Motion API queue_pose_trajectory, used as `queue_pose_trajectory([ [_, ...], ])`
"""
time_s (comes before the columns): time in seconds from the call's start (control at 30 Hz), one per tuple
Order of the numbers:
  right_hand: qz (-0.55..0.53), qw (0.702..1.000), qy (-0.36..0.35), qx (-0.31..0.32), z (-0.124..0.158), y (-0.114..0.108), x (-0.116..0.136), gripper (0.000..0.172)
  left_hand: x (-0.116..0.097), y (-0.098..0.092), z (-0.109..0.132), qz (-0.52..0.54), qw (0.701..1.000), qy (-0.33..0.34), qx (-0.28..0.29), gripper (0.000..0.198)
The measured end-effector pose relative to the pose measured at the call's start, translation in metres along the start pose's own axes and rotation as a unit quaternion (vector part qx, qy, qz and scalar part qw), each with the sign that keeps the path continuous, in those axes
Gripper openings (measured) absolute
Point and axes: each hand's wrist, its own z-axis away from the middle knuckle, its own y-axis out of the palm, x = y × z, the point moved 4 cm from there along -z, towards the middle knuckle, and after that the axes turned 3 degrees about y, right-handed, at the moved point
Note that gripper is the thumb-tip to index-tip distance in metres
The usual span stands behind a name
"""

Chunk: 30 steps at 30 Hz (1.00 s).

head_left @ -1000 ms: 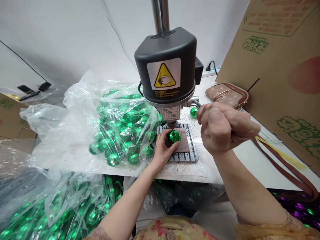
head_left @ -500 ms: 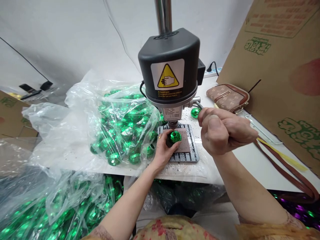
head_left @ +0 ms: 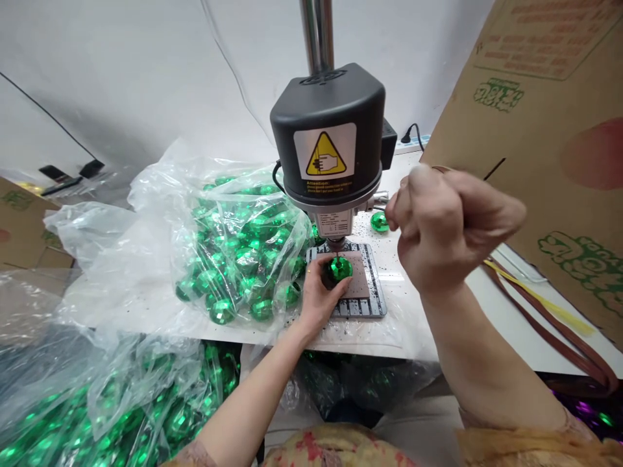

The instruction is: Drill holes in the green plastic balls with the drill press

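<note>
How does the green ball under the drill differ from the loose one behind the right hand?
The green ball under the drill sits on the slotted plate, gripped by the left hand; the loose green ball lies untouched on the white table. The held one is directly below the drill head; the loose one is off to its right, partly hidden by the right hand. Both are shiny, faceted and green.

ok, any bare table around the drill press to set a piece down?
Bare white table right of the slotted base plate, before the brown strap. Small speckled patch behind the plate near a loose green gem. Left is crowded: gem bag against the left hand.
</note>
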Motion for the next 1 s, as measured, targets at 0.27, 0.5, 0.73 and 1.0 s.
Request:
queue_pose_trajectory([
  [0.27, -0.06, 0.996, 0.048, -0.046, -0.024, 0.006, 0.004, 0.048, -0.061, -0.02, 0.084, -0.135, 0.922, 0.362, 0.013, 0.045],
  [0.5, -0.068, 0.996, 0.036, -0.037, -0.024, 0.006, 0.006, 0.049, 0.011, -0.006, 0.171, -0.276, 0.817, 0.318, 0.394, 0.048],
  [0.73, -0.066, 0.997, -0.006, -0.035, -0.027, 0.008, 0.006, 0.052, 0.007, -0.026, 0.15, -0.102, 0.903, 0.2, 0.367, 0.023],
  [1.0, -0.078, 0.996, 0.005, -0.041, -0.025, 0.005, 0.001, 0.045, -0.024, -0.035, -0.005, -0.188, 0.974, 0.119, 0.046, 0.023],
])
